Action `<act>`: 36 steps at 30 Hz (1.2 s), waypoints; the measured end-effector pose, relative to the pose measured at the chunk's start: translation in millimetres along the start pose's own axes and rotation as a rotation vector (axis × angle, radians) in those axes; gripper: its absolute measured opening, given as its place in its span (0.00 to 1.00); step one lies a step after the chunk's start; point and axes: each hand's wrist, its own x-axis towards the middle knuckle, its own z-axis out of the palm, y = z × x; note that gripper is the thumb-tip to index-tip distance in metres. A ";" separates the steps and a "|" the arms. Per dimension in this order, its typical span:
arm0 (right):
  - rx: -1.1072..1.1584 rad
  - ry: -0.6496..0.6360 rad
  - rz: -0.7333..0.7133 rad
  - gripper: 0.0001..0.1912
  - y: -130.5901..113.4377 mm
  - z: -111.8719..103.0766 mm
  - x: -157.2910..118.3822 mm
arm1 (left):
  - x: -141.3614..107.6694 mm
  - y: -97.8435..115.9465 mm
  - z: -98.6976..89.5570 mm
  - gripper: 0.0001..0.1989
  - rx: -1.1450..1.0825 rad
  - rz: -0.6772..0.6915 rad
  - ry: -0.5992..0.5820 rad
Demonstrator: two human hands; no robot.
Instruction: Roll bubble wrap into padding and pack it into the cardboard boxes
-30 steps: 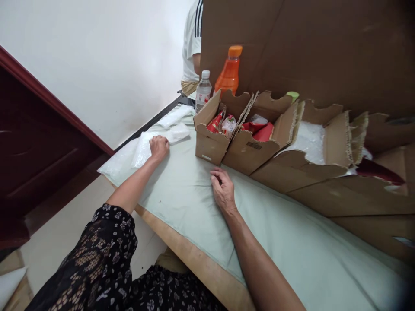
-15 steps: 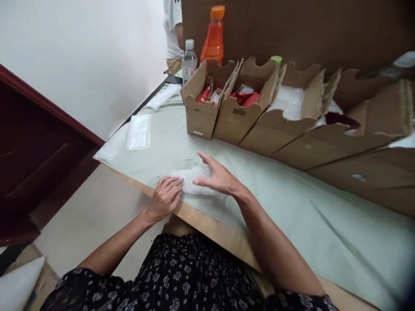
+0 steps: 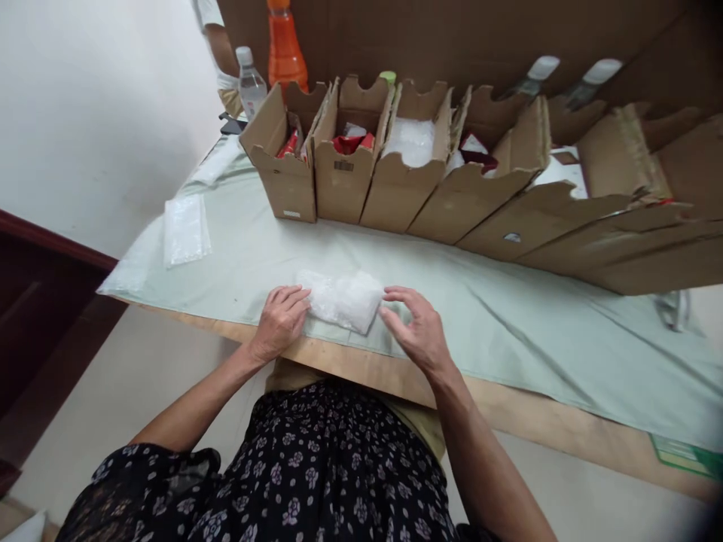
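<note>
A white, translucent bubble wrap bag lies flat on the cloth near the table's front edge. My left hand is closed at its left end, fingers pressed together over the plastic and thumb tucked low. At the right end is my right hand, its thumb and fingers apart, the fingertips close beside the bag's edge. Whether those fingertips touch the plastic I cannot tell. What is inside the bag, if anything, cannot be made out.
Several open cardboard bins stand in a row along the back, some with red packets or clear plastic. More flat bubble wrap bags lie at left. An orange bottle and a clear bottle stand behind; a person's arm shows beyond.
My right hand has moved off the top of the bag to its right end, leaving more of the bag showing. My left hand stays at the left end. The view has swung right.
</note>
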 end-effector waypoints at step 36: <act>0.077 0.339 -0.016 0.11 33.9 -49.1 0.2 | 70.0 -2.1 10.3 0.09 0.042 -0.049 0.102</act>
